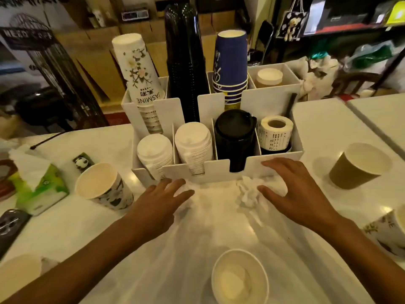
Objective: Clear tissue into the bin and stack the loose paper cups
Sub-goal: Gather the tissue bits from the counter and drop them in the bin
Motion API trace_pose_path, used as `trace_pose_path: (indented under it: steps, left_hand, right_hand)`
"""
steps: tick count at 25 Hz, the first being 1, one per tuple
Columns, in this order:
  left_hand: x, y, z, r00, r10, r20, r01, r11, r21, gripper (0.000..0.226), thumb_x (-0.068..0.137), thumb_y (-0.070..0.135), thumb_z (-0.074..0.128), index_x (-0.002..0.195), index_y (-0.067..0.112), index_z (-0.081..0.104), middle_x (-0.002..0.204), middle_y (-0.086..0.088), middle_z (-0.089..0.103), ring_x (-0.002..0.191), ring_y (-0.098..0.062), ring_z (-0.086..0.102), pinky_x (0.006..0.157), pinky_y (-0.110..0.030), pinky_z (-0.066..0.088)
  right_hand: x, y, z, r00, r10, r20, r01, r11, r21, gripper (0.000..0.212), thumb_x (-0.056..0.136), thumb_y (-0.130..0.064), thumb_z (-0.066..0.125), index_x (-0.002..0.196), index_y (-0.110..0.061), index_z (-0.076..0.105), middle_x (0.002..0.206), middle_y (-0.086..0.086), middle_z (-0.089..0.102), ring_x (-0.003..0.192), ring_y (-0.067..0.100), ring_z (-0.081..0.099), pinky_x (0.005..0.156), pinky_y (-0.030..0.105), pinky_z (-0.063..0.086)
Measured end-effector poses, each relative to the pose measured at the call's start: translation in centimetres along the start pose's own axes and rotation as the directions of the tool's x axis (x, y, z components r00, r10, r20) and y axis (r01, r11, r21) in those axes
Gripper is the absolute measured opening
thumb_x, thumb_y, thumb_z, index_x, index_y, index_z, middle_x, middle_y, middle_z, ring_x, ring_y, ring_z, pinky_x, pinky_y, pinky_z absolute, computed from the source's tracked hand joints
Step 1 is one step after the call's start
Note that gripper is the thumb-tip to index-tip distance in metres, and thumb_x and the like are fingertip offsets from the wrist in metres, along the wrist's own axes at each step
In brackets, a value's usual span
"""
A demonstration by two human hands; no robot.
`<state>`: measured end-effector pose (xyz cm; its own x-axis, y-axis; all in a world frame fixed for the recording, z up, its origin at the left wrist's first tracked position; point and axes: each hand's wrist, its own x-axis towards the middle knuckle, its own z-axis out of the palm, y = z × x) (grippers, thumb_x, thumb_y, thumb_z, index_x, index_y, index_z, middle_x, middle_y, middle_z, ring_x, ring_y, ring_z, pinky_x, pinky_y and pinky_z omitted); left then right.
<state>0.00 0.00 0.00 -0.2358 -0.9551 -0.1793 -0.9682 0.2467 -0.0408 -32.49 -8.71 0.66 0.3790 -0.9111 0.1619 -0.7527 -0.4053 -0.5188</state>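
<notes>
The left hand (pixel 163 195) lies flat with its fingers spread, palm down, gripping nothing; its fingertips rest on the left edge of a spread white tissue sheet (pixel 210 205) on the desk (pixel 324 119). Left of that hand, a floral paper cup (pixel 103 186) stands tilted near a green tissue box (pixel 39 187), and a white cup (pixel 19 273) shows at the bottom left corner. Behind both hands stands a white organizer (pixel 219 170) holding stacked cups, lids and a label roll (pixel 275 132). A crumpled tissue (pixel 248 191) lies just before the organizer, touching the thumb of the right hand (pixel 293 191). That hand is likewise open and flat, fingers splayed over the tissue, closed on nothing. Nearest the camera stands a white paper cup (pixel 240 278). Farther right, a brown paper cup (pixel 359 165) stands tilted, well apart from a patterned cup (pixel 388 231) at the right edge.
</notes>
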Motion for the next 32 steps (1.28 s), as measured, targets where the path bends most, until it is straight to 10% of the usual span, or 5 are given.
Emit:
trace_pose_path:
  steps: [8, 15, 20, 25, 32]
  left_hand:
    - [2.5, -1.7, 2.1, 0.991, 0.132, 0.029, -0.131, 0.991, -0.037, 0.087, 0.089, 0.01, 0.067, 0.15, 0.046, 0.017, 0.156, -0.001, 0.036, 0.134, -0.025, 0.045, 0.098, -0.037, 0.05]
    - [3.0, -1.1, 0.4, 0.994, 0.106, -0.007, -0.104, 0.957, -0.273, 0.026, 0.091, 0.02, 0.067, 0.117, 0.023, 0.07, 0.107, -0.002, 0.065, 0.092, -0.021, 0.064, 0.074, -0.032, 0.053]
    - [2.3, 1.4, -0.1, 0.946, -0.307, -0.106, 0.156, 0.716, -0.68, 0.011, 0.093, 0.02, 0.065, 0.096, 0.031, 0.065, 0.097, 0.008, 0.06, 0.086, -0.003, 0.058, 0.071, -0.014, 0.048]
    - [1.5, 4.2, 0.1, 0.898, -0.418, 0.138, 0.263, 0.258, -0.93, 0.027, 0.102, 0.01, 0.047, 0.104, 0.032, 0.062, 0.096, 0.003, 0.072, 0.072, -0.022, 0.074, 0.057, -0.039, 0.062]
    - [1.5, 5.5, -0.2, 0.82, -0.563, 0.107, 0.248, 0.181, -0.952, 0.036, 0.084, -0.004, 0.048, 0.069, 0.017, 0.073, 0.076, 0.003, 0.068, 0.068, -0.009, 0.06, 0.064, -0.024, 0.046]
  right_hand:
    - [1.5, 1.3, 3.2, 0.978, -0.046, 0.205, 0.058, 0.997, -0.056, 0.069, 0.078, -0.058, 0.07, 0.139, -0.037, 0.046, 0.143, -0.006, 0.045, 0.129, 0.015, 0.039, 0.1, 0.027, 0.031]
    - [1.4, 1.7, 3.9, 0.965, -0.086, 0.248, 0.102, 0.993, -0.055, 0.062, 0.076, -0.053, 0.075, 0.131, -0.031, 0.058, 0.137, -0.001, 0.054, 0.122, 0.02, 0.051, 0.094, 0.028, 0.041]
    - [0.9, 1.7, 4.7, 0.975, -0.087, 0.203, 0.098, 0.994, -0.045, 0.061, 0.08, -0.069, 0.053, 0.128, -0.033, 0.06, 0.134, -0.002, 0.055, 0.118, 0.019, 0.053, 0.088, 0.025, 0.041]
    - [0.0, 1.2, 5.5, 0.976, -0.097, 0.193, 0.106, 0.994, -0.036, 0.061, 0.084, -0.07, 0.046, 0.13, -0.031, 0.059, 0.137, -0.001, 0.053, 0.123, 0.019, 0.045, 0.091, 0.032, 0.048]
    - [-0.9, 1.3, 5.9, 0.979, -0.125, 0.163, 0.137, 0.989, -0.064, 0.048, 0.08, -0.039, 0.076, 0.122, -0.019, 0.065, 0.125, 0.006, 0.06, 0.117, 0.027, 0.05, 0.076, 0.037, 0.056]
